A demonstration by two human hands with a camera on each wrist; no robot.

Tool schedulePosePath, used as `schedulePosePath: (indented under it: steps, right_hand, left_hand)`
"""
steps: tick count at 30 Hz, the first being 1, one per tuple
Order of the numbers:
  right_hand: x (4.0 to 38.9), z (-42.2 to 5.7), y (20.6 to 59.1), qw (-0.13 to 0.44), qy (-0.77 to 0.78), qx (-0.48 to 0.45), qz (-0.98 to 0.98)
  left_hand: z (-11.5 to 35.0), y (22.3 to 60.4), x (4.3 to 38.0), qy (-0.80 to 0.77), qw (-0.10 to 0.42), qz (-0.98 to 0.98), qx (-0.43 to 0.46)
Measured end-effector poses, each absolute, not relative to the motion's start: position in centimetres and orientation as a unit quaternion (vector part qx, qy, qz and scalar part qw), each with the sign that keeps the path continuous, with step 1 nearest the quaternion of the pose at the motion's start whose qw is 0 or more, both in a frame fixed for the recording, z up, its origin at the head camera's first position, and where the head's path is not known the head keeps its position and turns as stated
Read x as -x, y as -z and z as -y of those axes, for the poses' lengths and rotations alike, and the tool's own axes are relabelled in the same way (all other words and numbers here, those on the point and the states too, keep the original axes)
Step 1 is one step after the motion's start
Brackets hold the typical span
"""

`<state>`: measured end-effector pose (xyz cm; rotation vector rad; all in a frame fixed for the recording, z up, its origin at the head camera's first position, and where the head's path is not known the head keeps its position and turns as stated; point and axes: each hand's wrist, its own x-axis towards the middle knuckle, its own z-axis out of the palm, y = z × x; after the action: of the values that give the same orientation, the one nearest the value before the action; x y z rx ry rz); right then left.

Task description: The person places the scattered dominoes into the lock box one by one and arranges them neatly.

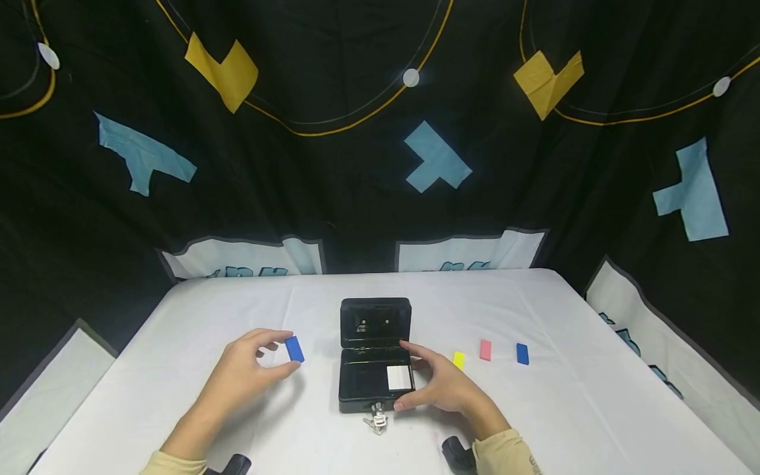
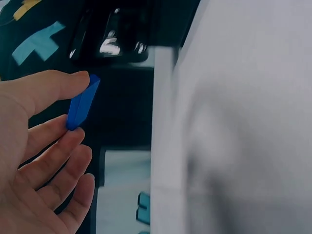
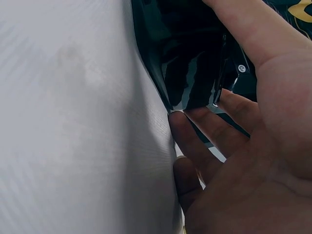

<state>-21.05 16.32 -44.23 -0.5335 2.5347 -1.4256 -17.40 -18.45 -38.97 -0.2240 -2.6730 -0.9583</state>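
Note:
Between thumb and fingertips, my left hand pinches a small blue block above the table, left of the box. The left wrist view shows this blue block held at its two ends, the lower fingers spread loosely. A black metal cash box stands with its lid raised, and a white rectangular piece lies in its right part. My right hand holds the box's right side, thumb at the front corner and fingers toward the hinge. Keys hang from the front lock.
Right of the box, a yellow block, a pink block and another blue block lie in a loose row on the white table. Behind the table hangs a dark patterned curtain.

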Motion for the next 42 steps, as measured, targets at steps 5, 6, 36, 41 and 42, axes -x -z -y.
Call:
schedulePosePath:
  steps: [5,6,36,41,42]
  right_hand:
    - [21.1,-16.4,44.2,0.092,0.477,0.178,-0.855]
    - [21.1,-16.4,44.2,0.092,0.477,0.178,-0.856]
    - [21.2,-16.4,44.0,0.108,0.47,0.164,-0.86]
    - [21.2,-16.5,44.0,0.108,0.466,0.166,-0.862]
    - [21.2,-16.5,44.0,0.108,0.466,0.166,-0.862]
  left_hand:
    - [16.1,39.8,17.9,0.338,0.125,0.928,0.099]
    - [15.6,40.0,18.0,0.339,0.122,0.927,0.107]
    - [7.2,42.1,20.7,0.23,0.03,0.938,0.258]
    - [6.8,41.9,20.9,0.209,0.016,0.944,0.254]
    - [6.7,41.9,20.9,0.206,0.014,0.945,0.253]
